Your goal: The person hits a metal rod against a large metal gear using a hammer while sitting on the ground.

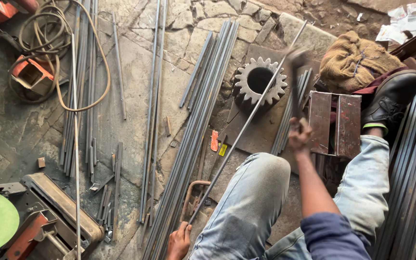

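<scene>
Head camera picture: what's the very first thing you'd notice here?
The big toothed gear on the stone floor near the top middle stands out first. A long thin rod lies slanting across it, gripped low down by the left hand, while the right hand swings a blurred hammer beside it.

1. The right hand (298,135) is seen raised in front of the body, fingers clenched into a tight fist, knuckles turned away from the camera.
2. The right forearm is stretched forward and up from a rolled blue sleeve, elbow bent, wrist cocked back slightly.
3. The left hand (179,242) is held low beside the left knee, fingers curled and closed in a grip, thumb pointing up.
4. Both knees are bent, legs spread apart, and the hands are kept well apart.
</scene>
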